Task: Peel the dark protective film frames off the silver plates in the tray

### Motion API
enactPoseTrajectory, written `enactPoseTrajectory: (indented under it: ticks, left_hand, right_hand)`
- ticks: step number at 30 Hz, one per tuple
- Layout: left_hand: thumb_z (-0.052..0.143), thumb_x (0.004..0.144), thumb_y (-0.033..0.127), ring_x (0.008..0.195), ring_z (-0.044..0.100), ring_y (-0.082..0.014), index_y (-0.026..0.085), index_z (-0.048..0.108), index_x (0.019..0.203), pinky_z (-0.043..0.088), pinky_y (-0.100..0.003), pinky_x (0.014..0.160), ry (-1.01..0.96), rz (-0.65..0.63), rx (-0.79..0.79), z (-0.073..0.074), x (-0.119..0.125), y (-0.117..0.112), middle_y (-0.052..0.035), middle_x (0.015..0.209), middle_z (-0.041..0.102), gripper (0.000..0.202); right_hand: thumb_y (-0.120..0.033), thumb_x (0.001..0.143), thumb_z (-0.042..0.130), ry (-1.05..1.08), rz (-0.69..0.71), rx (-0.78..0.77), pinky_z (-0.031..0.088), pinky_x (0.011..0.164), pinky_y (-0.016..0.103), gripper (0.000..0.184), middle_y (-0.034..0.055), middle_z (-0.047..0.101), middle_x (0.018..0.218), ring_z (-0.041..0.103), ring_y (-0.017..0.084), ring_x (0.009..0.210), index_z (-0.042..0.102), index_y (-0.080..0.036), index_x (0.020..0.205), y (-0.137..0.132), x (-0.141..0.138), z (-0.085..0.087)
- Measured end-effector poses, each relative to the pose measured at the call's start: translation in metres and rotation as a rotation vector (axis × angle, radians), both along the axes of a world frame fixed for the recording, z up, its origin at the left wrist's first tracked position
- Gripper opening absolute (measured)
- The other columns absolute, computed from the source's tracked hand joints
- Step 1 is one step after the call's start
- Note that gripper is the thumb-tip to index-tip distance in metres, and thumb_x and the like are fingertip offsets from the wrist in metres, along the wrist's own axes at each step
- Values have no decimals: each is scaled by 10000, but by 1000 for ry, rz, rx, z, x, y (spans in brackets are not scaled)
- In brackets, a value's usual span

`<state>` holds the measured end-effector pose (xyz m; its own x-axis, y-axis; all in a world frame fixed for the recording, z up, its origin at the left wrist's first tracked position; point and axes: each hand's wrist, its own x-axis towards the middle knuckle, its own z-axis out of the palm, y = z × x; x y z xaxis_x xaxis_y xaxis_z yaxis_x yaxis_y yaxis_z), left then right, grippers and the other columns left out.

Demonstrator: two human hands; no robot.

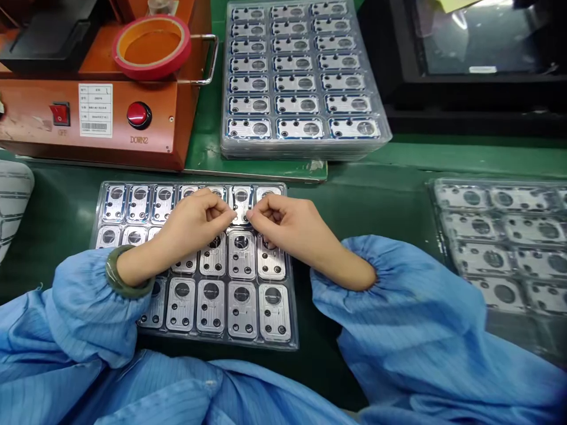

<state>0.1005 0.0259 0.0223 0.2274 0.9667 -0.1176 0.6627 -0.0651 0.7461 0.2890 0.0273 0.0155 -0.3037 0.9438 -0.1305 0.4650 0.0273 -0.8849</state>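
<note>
A clear plastic tray (293, 330) lies before me, filled with rows of small silvery metal plates, each with one large round opening and smaller holes. Both my hands are over its far row, at a plate with blue edging (241, 200). My left hand (195, 221) is closed, thumb and forefinger pinched at that plate's left side. From the right, my right hand (287, 219) is pinched the same way, its fingertips near the plate's lower right. Whatever the fingertips grip is too small to make out. My hands and forearms hide several plates.
A stack of clear trays with similar plates (296, 105) stands behind. At right lies another plate-filled tray (500, 248). Back left is an orange machine (163, 127) bearing a roll of red tape (150, 72). A black-framed screen (487, 97) stands back right.
</note>
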Motion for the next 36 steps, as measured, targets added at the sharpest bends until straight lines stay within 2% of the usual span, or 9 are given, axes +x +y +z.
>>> enactPoseTrajectory:
  ticks: [18,36]
  left_hand:
    - [596,795,262,639,510,-138,183,635,644,350,-268,595,29,11,60,-2,9,0,-14,668,584,175]
    - [600,802,265,664,511,-149,190,627,656,357,-286,650,67,19,114,-7,9,0,-12,687,576,166]
  right_hand:
    - [-266,789,590,3,-26,32,378,513,244,185,-17,551,546,489,104,532,577,-180,625,1,3,-8]
    - [-207,791,594,-31,-29,77,363,535,249,168,-23,562,551,493,98,531,592,-169,627,1,1,-6]
